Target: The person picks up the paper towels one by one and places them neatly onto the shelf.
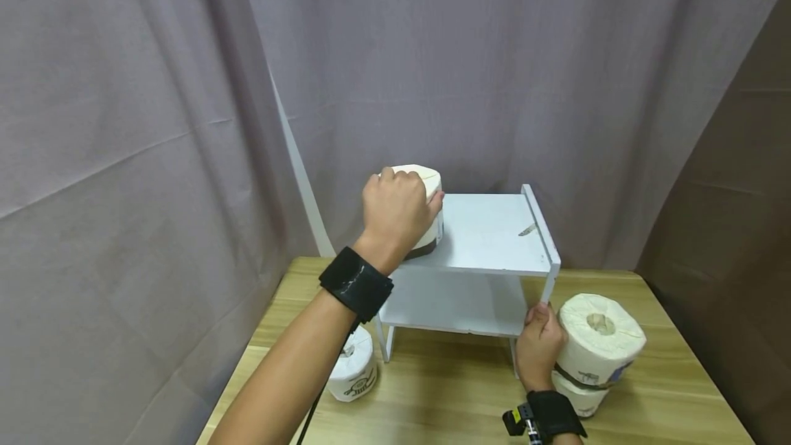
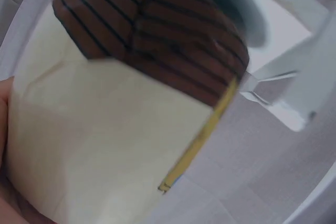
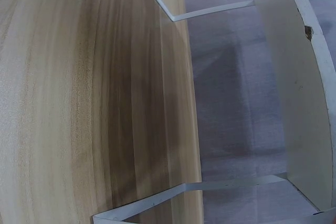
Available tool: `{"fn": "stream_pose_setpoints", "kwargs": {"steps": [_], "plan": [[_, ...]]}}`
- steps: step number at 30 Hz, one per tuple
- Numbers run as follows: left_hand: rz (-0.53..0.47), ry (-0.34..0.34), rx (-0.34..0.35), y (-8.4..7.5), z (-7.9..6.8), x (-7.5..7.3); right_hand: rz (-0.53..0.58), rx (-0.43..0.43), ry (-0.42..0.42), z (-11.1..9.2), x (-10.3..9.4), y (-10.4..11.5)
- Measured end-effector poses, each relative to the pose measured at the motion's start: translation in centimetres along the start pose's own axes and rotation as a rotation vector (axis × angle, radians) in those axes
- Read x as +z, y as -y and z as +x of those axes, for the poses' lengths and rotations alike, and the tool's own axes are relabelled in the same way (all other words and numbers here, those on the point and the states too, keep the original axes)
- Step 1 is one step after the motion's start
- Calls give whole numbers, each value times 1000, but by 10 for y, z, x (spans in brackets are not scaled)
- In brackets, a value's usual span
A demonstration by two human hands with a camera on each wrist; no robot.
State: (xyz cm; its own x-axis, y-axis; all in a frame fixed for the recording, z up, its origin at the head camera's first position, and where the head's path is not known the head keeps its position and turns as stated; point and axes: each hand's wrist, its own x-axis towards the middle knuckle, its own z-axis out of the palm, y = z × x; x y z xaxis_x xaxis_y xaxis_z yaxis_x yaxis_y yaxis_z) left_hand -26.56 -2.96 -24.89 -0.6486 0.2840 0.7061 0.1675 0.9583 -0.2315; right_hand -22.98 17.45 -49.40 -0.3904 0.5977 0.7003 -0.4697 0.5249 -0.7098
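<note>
Toilet roll (image 1: 434, 227), one of four in view, is grasped in the left hand (image 1: 395, 215) at the left end of the upper shelf (image 1: 482, 225) of one white rack (image 1: 553, 279); whether its base touches that board or sits just above it, I cannot tell; the thumb lies along its right side, and the left wrist view shows its cream wrapper with one brown panel (image 2: 184, 40) ruled in dark lines and one yellow strip (image 2: 199, 142); the rack has two boards, the second being a lower shelf (image 1: 457, 301), plus one raised edge (image 1: 540, 229) at the right end and one dark mark (image 1: 527, 230) near it; the right hand (image 1: 540, 345) is clasped about the front right leg of the rack, below the upper board; two more rolls make one stack just to the right of that hand, an upper roll (image 1: 599, 342) with its core hole facing up and a lower roll (image 1: 581, 400) partly hidden beneath; the fourth, a printed roll (image 1: 352, 373), stands on the wooden table (image 1: 451, 397) near the left legs, partly behind the left forearm; two black wristbands (image 1: 356, 285) show, one per arm; grey curtains (image 1: 402, 53) hang behind.
</note>
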Motion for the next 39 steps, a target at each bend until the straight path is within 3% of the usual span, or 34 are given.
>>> {"fn": "stream_pose_setpoints", "kwargs": {"steps": [19,27,39], "plan": [[-219,141,50,25,-9,-1,6,15,4,-6,3,-4],[-335,139,76,35,-12,-1,4,11,4,-4,3,-2],[-382,141,135,42,-12,3,7,16,-4,-1,3,-7]]}}
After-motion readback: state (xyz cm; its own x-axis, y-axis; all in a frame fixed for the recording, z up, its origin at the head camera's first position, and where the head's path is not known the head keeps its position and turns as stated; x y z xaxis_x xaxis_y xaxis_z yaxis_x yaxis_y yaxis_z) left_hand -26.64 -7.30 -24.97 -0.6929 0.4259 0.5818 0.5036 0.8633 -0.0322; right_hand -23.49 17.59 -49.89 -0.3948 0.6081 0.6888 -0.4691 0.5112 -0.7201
